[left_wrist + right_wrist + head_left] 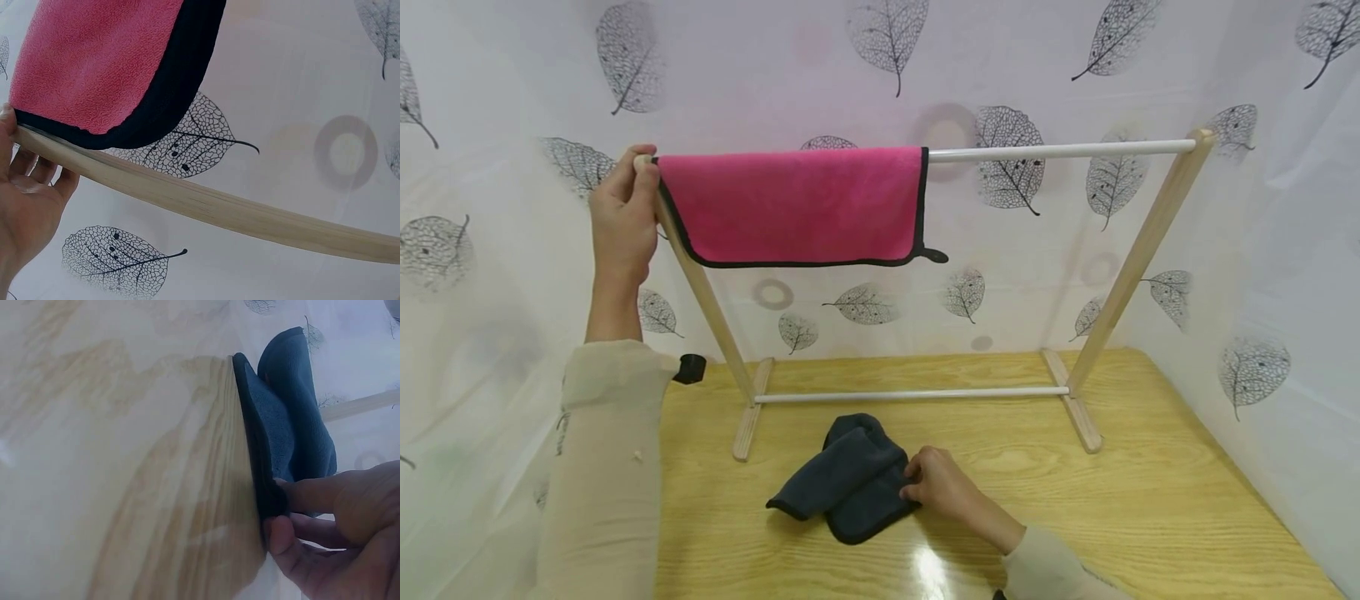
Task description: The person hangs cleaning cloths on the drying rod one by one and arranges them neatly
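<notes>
A pink towel (797,208) with black edging hangs folded over the left part of the rack's white top rod (1060,151). My left hand (625,217) grips the top left corner of the wooden rack, right beside the towel's edge. In the left wrist view, its fingers go round the wooden post (219,209) below the pink cloth. On the table, in front of the rack, lies a crumpled dark grey towel (850,467) with black edging. My right hand (943,487) pinches that towel's right edge between thumb and fingers, as the right wrist view also shows.
The rack stands on two wooden feet (1078,421) joined by a low white rod (910,394) near the back of the wood-grain table (1187,517). A leaf-patterned curtain (880,325) hangs behind and at both sides.
</notes>
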{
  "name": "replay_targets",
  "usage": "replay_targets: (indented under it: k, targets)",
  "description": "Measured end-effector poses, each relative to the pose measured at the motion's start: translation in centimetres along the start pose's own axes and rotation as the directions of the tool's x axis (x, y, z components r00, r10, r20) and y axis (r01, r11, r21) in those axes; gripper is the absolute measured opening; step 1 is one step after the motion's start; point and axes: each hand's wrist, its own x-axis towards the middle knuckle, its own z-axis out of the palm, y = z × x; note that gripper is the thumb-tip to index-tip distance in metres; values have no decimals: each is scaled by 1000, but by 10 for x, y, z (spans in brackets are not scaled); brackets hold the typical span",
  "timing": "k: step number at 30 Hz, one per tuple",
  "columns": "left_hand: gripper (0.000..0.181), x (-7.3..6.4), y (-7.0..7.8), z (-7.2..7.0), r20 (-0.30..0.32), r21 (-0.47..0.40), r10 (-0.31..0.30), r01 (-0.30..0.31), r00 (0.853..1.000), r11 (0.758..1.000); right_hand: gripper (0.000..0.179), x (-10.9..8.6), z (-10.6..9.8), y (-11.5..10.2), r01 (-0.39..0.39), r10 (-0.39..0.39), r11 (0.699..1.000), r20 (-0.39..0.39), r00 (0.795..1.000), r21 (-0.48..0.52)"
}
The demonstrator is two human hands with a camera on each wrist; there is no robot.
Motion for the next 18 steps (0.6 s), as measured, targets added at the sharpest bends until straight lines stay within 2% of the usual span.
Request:
replay_targets:
  k: [3, 5, 10, 13, 18]
  targets:
    - [28, -1, 0, -1, -2, -4, -7, 7, 1000, 1000, 19, 2, -2, -3, -5, 5, 1000, -5, 1000, -4]
    - [28, -1, 0, -1, -3, -8, -10, 10, 1000, 1000, 18, 6, -3, -5, 23, -23, 1000, -27, 999, 4]
    - [28, -2, 0, -2, -3, -13, -13, 13, 1000, 1000, 16, 25, -2, -15, 168, -165, 985, -87, 982, 27]
    - [27, -2, 1, -1, -4, -18, -19, 19, 1000, 1000, 18, 40, 0, -23, 231, -228, 972, -64, 972, 48]
    - [27, -2, 3, 1, -3, -26, -12, 12, 1000, 1000, 24, 64, 7, -38, 306, -310, 948, 28, 950, 86]
